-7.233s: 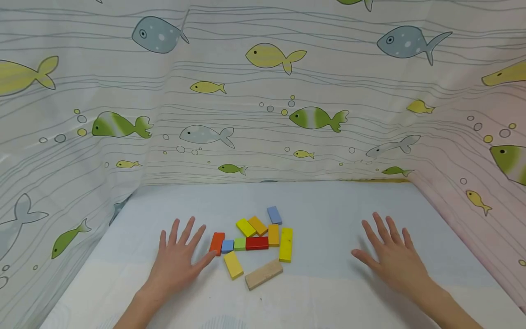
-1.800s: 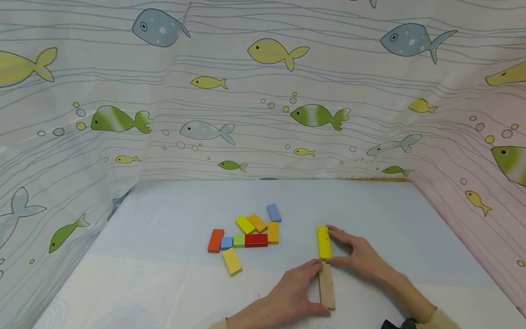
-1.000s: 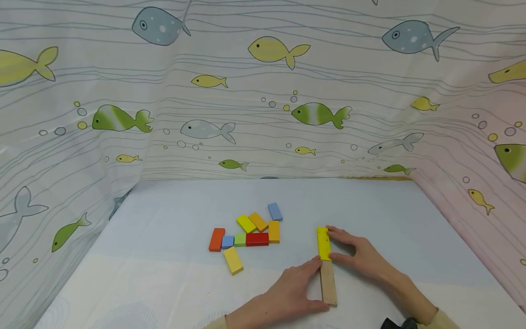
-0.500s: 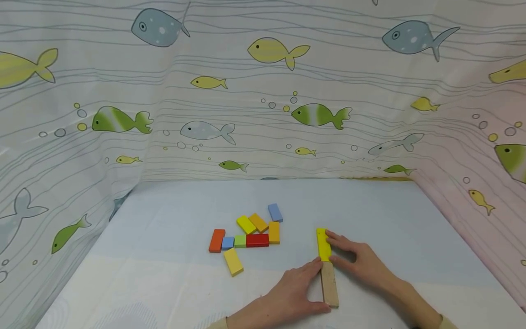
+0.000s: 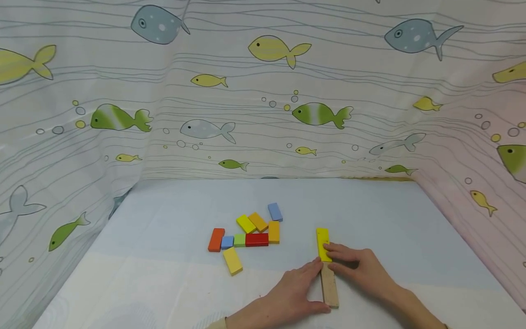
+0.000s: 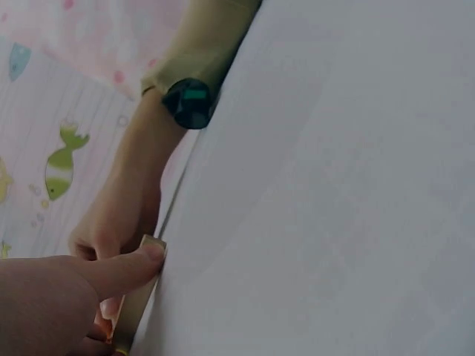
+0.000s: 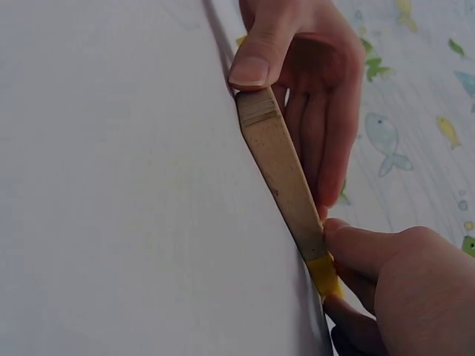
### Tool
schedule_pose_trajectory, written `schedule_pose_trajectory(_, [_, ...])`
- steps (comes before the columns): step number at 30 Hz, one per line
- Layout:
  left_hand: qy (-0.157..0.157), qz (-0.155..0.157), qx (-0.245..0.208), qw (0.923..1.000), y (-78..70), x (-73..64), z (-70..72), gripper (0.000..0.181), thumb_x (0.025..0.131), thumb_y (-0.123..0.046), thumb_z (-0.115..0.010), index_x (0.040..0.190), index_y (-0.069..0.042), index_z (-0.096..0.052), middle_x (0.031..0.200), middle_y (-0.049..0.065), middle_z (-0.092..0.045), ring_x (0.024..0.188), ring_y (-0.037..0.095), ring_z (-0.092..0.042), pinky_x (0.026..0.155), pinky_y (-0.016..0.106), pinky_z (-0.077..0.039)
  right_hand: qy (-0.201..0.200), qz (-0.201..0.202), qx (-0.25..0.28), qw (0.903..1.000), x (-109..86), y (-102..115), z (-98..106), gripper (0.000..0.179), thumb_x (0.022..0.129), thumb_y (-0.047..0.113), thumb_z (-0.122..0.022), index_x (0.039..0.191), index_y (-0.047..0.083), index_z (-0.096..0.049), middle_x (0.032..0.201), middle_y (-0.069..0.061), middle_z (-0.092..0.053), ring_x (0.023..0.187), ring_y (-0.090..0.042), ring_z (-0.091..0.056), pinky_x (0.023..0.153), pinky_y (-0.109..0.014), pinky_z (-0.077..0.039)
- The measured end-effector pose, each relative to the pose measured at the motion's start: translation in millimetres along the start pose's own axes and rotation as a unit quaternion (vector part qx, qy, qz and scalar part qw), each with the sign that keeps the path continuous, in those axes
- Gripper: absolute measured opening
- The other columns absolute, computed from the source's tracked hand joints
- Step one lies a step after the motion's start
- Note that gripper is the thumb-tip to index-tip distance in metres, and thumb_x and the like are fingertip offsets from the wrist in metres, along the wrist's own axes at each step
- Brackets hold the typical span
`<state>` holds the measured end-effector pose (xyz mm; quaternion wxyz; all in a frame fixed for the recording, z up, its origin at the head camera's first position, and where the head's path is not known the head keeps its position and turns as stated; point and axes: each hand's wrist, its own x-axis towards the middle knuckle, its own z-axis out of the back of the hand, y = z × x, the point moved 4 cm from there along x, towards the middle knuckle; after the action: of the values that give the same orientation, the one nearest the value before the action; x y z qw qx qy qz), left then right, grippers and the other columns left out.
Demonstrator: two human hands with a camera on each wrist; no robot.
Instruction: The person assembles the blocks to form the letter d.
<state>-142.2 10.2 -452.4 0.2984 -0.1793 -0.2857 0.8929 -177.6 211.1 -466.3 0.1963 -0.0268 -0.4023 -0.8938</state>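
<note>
A plain wooden block (image 5: 329,290) and a long yellow block (image 5: 322,238) lie end to end on the table, the yellow one farther away. My left hand (image 5: 289,290) holds the wooden block lengthwise, thumb at its near end and fingertips by the joint. From the other side, my right hand (image 5: 363,269) touches the pair: its fingertips overlap the yellow block's right side and its thumb rests at the wooden block beside the joint. In the right wrist view, the wooden block (image 7: 278,170) runs up to the yellow end (image 7: 323,276), with the left thumb (image 7: 252,67) on its other end.
Left of the pair lies a cluster: an orange-red block (image 5: 216,240), small blue block (image 5: 227,242), green block (image 5: 239,240), red block (image 5: 257,240), pale yellow block (image 5: 233,261) and several others. A fish-print curtain (image 5: 255,105) surrounds the table.
Both hands were spread apart earlier; the wooden and long yellow blocks have moved right from the cluster. Their ends have closed together, and the right hand has slid nearer along the yellow block.
</note>
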Motion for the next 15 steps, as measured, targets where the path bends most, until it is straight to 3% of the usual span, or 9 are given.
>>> schedule_pose_trajectory(8, [-0.007, -0.004, 0.012, 0.9999, 1.6, -1.3, -0.1, 0.087, 0.086, -0.056, -0.071, 0.155, -0.018, -0.035, 0.161, -0.005, -0.034, 0.141, 0.015, -0.043, 0.108, 0.045, -0.047, -0.027, 0.029, -0.021, 0.9990, 0.8, 6.1, -0.7, 0.034, 0.084, 0.040, -0.078, 0.116, 0.027, -0.076, 0.115, 0.020, -0.071, 0.118, -0.013, -0.065, 0.100, -0.021, -0.048])
schedule_pose_trajectory(15, [-0.007, -0.006, 0.014, 0.9999, 1.4, -1.2, -1.0, 0.088, 0.086, -0.057, -0.071, 0.156, -0.019, -0.035, 0.161, -0.005, -0.034, 0.141, 0.016, -0.044, 0.108, 0.045, -0.047, -0.036, 0.013, -0.006, 0.9993, -1.0, 3.1, -0.2, 0.030, 0.082, 0.042, -0.079, 0.110, 0.030, -0.078, 0.111, 0.021, -0.072, 0.114, -0.011, -0.067, 0.097, -0.019, -0.048])
